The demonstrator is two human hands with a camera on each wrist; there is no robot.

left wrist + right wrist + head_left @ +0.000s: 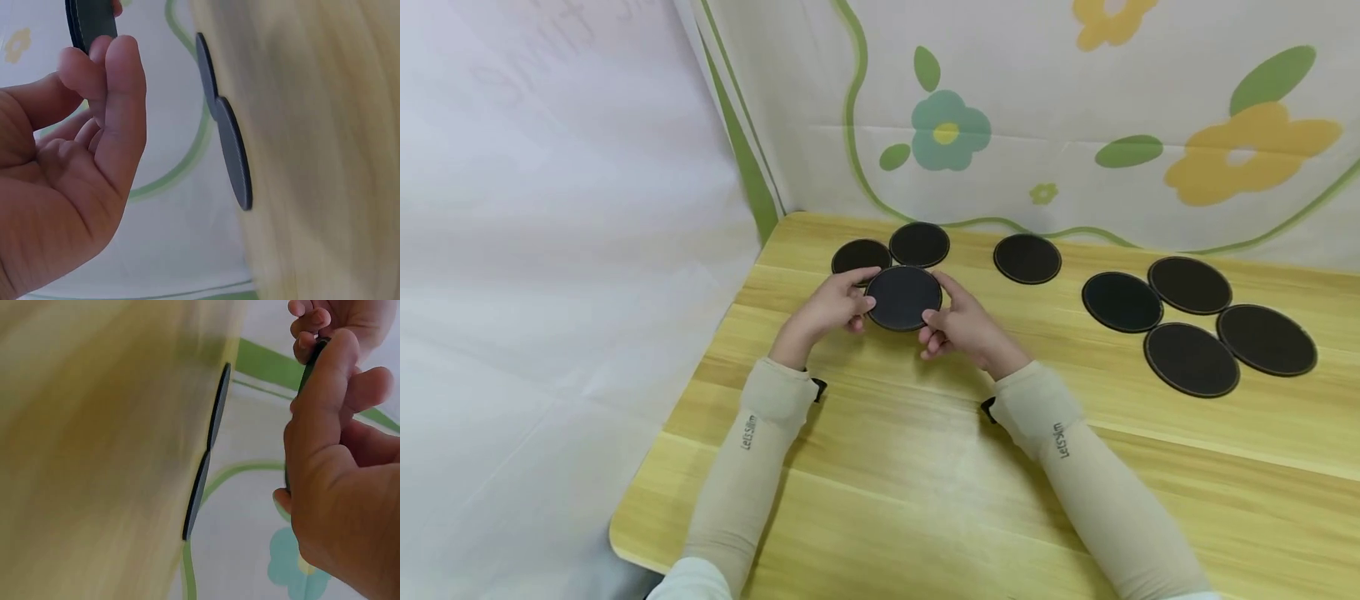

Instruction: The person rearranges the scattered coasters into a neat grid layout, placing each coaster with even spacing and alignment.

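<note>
Disc (903,298) of plain black, round and flat, is hovering above the near side of two other dark discs, raised clear of the wood-grained table (880,475). Left hand (831,307) is pinching its left edge between thumb and index finger, while the right hand (964,327) is pinching the opposite edge the same way. The lower fingers of both hands are bending inward below the disc's rim. In the two wrist views it is showing nearly edge-on, partly hidden by fingers.

Just behind the hands, two dark discs (919,244) are lying side by side near the table's far edge, the left one partly covered by the left hand. A lone disc (1027,258) is resting to their right, apart from the rest. Farther right, four discs (1192,359) are lying in a close cluster, their rims touching or nearly so.

Beige sleeves (752,450) with dark lettering are covering both forearms. Behind the table, a pale backdrop (1037,92) is displaying orange and teal flowers, green leaves and a wavy green line; white fabric (565,333) is hanging at the left.
</note>
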